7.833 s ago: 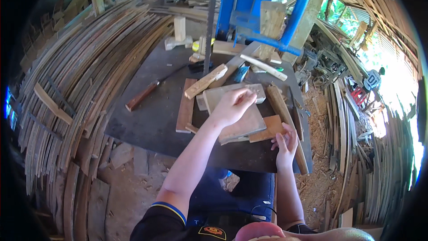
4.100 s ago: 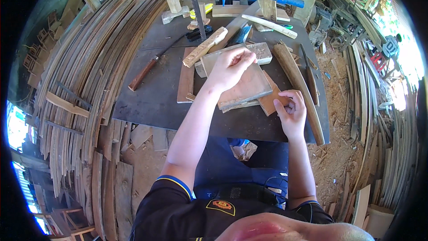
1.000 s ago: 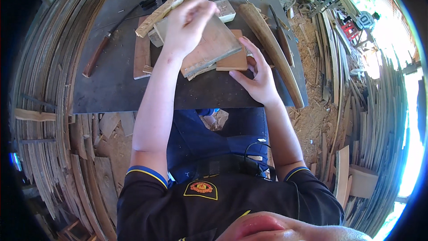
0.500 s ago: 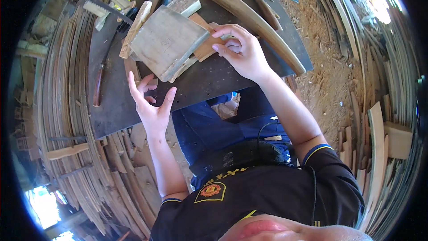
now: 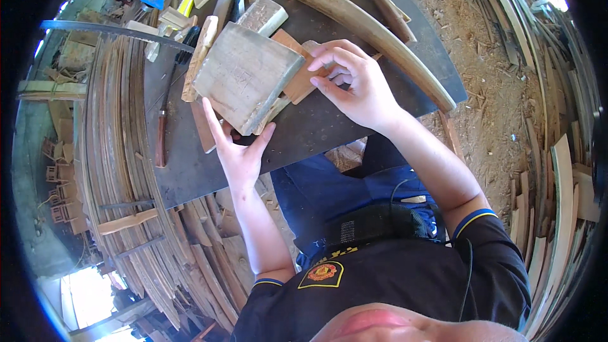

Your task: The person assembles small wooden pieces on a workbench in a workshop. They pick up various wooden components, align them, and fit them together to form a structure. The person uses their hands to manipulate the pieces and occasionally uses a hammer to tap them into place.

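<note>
A thick, squarish grey-brown wooden block (image 5: 244, 76) lies tilted on the dark tabletop (image 5: 304, 128). Another wooden block (image 5: 265, 16) sits against its far side. From under its right side sticks a thin reddish-brown board (image 5: 297, 85). My left hand (image 5: 239, 158) is at the block's near corner, thumb and index finger spread to either side; its other fingers are partly hidden beneath the block. Beside the thin board's right end is my right hand (image 5: 358, 85), fingers bent and thumb apart from the index finger. Nothing shows held in either hand.
A long curved timber (image 5: 373, 41) lies along the table's right side. At the left are a handsaw (image 5: 120, 27), a slim wooden-handled tool (image 5: 162, 139) and a narrow wood piece (image 5: 200, 57). Long wooden strips (image 5: 120, 133) are stacked beyond the left edge; shavings cover the floor (image 5: 487, 107).
My left hand has moved up to the block's near corner, its fingers now partly under it. My right hand stays by the thin board. The whole view has shifted slightly.
</note>
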The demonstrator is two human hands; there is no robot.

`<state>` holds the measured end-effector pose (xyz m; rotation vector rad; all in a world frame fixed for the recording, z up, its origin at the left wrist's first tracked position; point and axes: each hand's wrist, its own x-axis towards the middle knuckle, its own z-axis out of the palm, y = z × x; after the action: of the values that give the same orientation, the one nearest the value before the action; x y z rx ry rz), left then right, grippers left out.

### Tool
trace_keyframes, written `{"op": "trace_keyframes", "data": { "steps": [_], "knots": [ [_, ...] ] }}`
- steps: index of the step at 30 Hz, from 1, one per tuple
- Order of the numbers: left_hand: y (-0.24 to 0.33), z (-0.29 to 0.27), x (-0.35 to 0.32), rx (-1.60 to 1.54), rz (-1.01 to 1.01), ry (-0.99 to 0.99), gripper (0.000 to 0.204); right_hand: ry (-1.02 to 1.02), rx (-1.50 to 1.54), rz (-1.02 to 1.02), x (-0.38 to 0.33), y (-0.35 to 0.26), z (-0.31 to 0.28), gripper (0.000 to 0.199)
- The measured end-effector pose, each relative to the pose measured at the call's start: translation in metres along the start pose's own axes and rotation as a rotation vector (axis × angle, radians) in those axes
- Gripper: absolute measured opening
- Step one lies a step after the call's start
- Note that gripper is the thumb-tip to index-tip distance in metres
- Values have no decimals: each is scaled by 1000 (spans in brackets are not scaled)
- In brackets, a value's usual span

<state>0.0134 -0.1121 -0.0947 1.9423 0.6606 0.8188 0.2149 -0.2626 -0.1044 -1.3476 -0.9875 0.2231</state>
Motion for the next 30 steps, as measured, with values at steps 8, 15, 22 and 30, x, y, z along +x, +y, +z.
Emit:
{"op": "trace_keyframes", "data": {
  "steps": [8,15,22,30],
  "knots": [
    [-5,-3,-2,69,7,57,121,22,124,74,-3,-3,-4,15],
    [-1,0,-1,86,20,81,118,-74,95,110,-6,-3,-5,15],
    [-13,0,-2,60,59,67,115,-253,31,-72,-4,-8,-6,16],
    [-12,2,-3,31,50,81,112,-309,12,-99,-5,-11,-5,18]
  ]
}}
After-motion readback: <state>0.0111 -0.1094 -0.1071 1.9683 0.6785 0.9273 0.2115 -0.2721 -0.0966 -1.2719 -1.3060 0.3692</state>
